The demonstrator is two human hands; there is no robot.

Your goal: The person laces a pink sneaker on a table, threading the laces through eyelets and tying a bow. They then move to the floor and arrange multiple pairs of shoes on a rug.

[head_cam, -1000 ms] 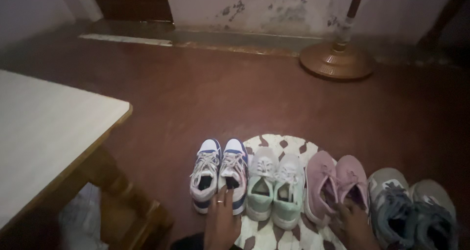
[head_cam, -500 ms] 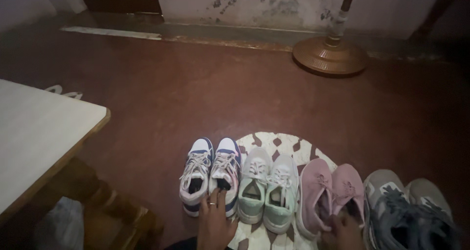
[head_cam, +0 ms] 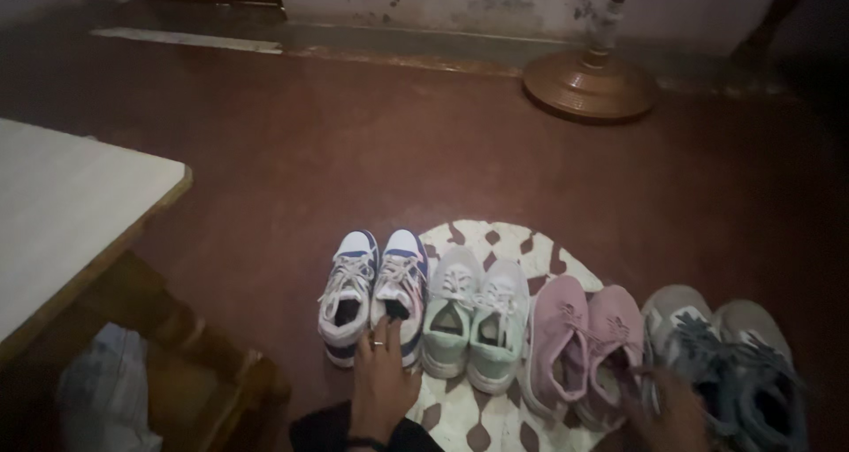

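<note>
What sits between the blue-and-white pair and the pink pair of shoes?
In the head view, the mint-green pair stands between the blue-and-white pair and the pink pair, on the patterned mat, side by side with both.

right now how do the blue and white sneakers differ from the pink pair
The blue and white sneakers are two-toned with white laces; the pink pair is one plain colour, laces included. The blue and white sneakers stand at the row's left end, mostly off the patterned mat, under the left hand; the pink pair sits further right, by the right hand. Both point toes away.
</note>
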